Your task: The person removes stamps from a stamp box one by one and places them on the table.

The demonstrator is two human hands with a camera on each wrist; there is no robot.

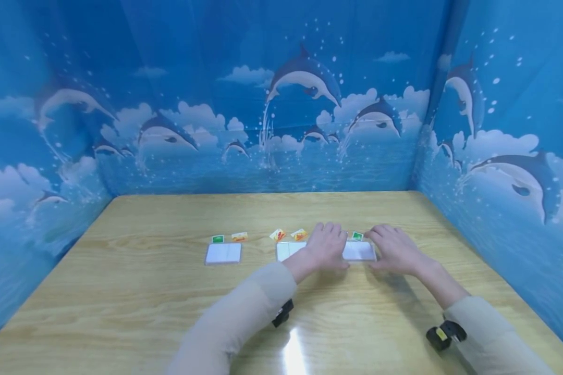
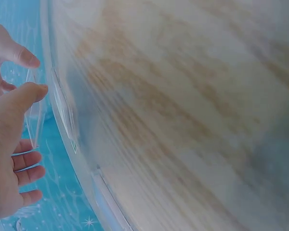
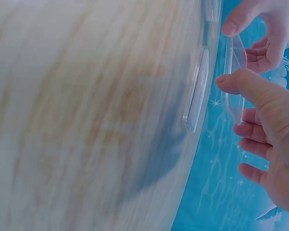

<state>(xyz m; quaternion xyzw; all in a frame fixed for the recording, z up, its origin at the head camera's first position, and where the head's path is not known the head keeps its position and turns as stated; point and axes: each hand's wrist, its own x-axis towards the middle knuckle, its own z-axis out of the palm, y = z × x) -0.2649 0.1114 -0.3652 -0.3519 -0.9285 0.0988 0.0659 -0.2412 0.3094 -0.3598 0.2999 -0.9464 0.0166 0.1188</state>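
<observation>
Both hands hold a thin clear plastic piece [image 3: 237,108], like a shallow lid, raised off the table. In the head view my left hand [image 1: 327,245] is at its left end and my right hand [image 1: 396,251] at its right end. In the right wrist view the right thumb and fingers pinch its near end, while the left hand [image 3: 274,33] grips the far end. The left wrist view shows the same clear piece between the thumbs and fingers. Below it a flat clear case [image 3: 197,91] lies on the table. A small green card [image 1: 357,236] lies just behind, between the hands.
To the left lie another flat whitish case [image 1: 288,250], partly behind the left wrist, and a separate one [image 1: 223,253]. Small cards lie behind them: green [image 1: 218,239], orange [image 1: 239,237] and two red-yellow [image 1: 278,235]. Dolphin-print curtains [image 1: 244,172] surround the wooden table [image 1: 122,291].
</observation>
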